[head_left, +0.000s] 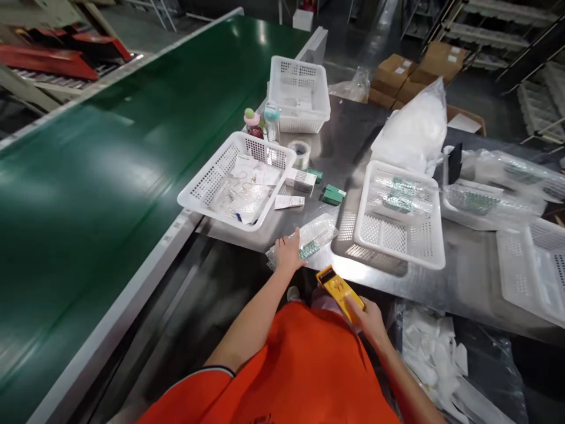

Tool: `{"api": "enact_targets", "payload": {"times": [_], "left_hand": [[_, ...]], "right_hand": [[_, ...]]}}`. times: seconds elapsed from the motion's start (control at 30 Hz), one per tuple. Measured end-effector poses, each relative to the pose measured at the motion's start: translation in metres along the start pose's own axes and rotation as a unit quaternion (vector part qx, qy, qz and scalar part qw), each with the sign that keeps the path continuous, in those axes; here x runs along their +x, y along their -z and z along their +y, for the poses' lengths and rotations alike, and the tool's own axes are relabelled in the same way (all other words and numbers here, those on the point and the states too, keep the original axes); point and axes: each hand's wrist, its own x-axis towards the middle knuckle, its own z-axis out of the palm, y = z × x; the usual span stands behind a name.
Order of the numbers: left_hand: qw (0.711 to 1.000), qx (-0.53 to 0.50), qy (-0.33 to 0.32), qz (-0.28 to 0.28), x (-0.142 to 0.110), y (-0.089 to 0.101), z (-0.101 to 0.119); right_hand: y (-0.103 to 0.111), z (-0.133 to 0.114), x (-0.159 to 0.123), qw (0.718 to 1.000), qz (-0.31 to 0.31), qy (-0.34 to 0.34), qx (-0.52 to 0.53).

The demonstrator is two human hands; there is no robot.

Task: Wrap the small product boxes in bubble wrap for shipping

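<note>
The right hand (371, 321) is closed around one end of a yellow box-shaped item (343, 294), held just off the near edge of the surface (470, 256). The left hand (288, 254) lies palm down with its thumb apart from the fingers, on a bubble-wrap packet (321, 231) with something green inside; whether it grips the wrap cannot be told. This packet lies at the near edge, toward the near left corner.

To its right, close to the near edge, a white basket (384, 235) carries bubble-wrapped goods. By the left edge, a shallower basket (207, 181) holds clear packets and papers. Between the two lie small white cartons (301, 180) and green boxes (333, 195), with a tape roll (305, 159) behind them.

Farther along the left edge stand two bottles (272, 125), then another basket (304, 122) near the far left corner. A green conveyor belt (145, 150) runs beside the left edge.
</note>
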Motion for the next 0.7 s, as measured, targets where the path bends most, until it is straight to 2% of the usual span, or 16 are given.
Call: {"api": "enact_targets", "payload": {"times": [0.1,0.3,0.5,0.6,0.7], "left_hand": [[1.000,0.015,-0.006,-0.025,0.001,0.007,0.001],[0.996,0.038,-0.006,-0.076,0.012,0.009,0.011],[0.993,0.022,-0.016,-0.111,0.020,-0.001,0.025],[0.991,-0.035,-0.028,-0.128,0.035,0.008,0.010],[0.975,-0.110,-0.061,-0.183,0.061,0.028,-0.020]], "right_hand": [[-0.002,0.014,-0.009,0.997,-0.007,-0.038,-0.065],[-0.015,-0.028,0.031,0.986,-0.024,-0.103,-0.131],[0.003,-0.045,0.028,0.970,-0.034,-0.127,-0.203],[0.013,-0.053,0.028,0.967,-0.044,-0.110,-0.225],[0.013,-0.070,0.039,0.975,-0.044,-0.077,-0.204]]}}
